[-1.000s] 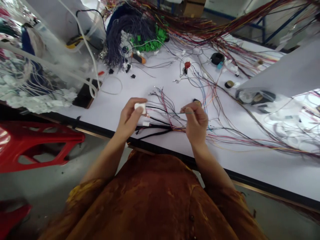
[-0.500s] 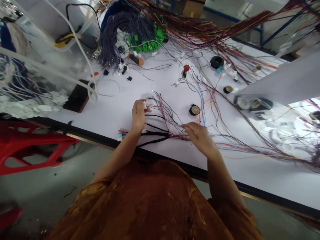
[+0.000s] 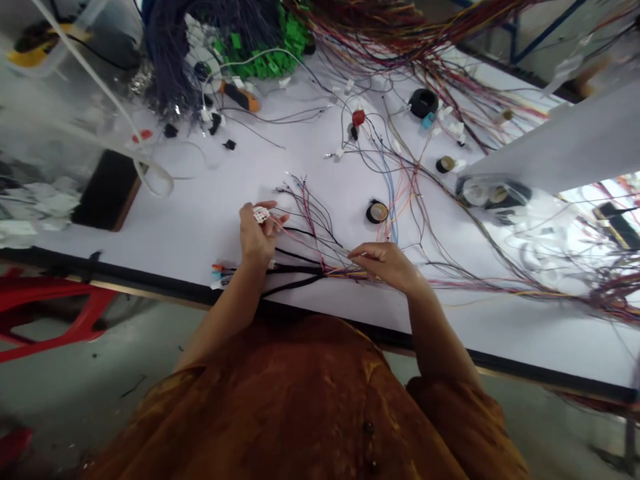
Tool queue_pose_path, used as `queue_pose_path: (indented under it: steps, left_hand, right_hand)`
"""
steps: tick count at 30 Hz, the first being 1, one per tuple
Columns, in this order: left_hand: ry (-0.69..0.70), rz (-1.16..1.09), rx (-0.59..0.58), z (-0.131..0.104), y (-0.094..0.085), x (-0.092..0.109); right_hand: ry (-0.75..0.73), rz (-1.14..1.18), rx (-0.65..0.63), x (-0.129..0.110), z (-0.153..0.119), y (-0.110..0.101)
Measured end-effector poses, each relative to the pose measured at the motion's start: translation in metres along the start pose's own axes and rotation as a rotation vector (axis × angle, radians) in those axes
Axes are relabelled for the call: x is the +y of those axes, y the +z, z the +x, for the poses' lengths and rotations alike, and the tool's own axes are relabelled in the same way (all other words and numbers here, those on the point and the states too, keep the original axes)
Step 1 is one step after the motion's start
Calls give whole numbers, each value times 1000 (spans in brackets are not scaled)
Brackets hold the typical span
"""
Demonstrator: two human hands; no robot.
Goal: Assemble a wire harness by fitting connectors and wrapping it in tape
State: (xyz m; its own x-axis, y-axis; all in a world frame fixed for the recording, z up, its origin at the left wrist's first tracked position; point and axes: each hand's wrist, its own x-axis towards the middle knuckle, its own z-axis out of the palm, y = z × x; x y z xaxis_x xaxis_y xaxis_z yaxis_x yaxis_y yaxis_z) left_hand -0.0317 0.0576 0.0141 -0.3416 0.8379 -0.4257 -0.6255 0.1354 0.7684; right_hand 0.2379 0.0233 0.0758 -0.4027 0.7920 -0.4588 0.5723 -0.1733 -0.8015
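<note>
The left hand holds the white connector in half-curled fingers over the surface, holes showing. The right hand has fingers almost together beside thin wires; whether it grips 1 is unclear. Keeping the connector steady and wires slack should help.

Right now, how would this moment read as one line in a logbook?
Left hand: holding white plug | Right hand: fingertips at wires, grip unclear | Nearby: tape roll on table
</note>
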Motion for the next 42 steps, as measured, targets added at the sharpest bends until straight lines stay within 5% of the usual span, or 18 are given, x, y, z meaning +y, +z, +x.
queue_pose_path:
  steps: [9, 16, 21, 24, 28, 33, 37, 42]
  left_hand:
    - [-55, 12, -58, 0, 1, 2]
    - [-11, 137, -89, 4, -2, -2]
    - [22, 179, -106, 2, -2, -3]
    - [21, 145, -132, 2, -2, -4]
    - [3, 116, -158, 4, -3, -3]
    - [-9, 64, -148, 2, -3, -1]
    - [-74, 38, -203, 2, -3, 0]
    - [-76, 45, -177, 1, -2, 0]
  right_hand:
    - [-79, -547, 8, -13, 3, 17]
    - [-371, -302, -112, -1, 18, 17]
    - [-287, 103, 174, -21, 39, 13]
    - [-328, 221, 210, -40, 56, 14]
    - [-488, 261, 97, -60, 65, 20]
    - [-399, 61, -136, -50, 72, 31]
    - [-379, -218, -41, -28, 88, 35]
    - [-294, -97, 141, -35, 98, 40]
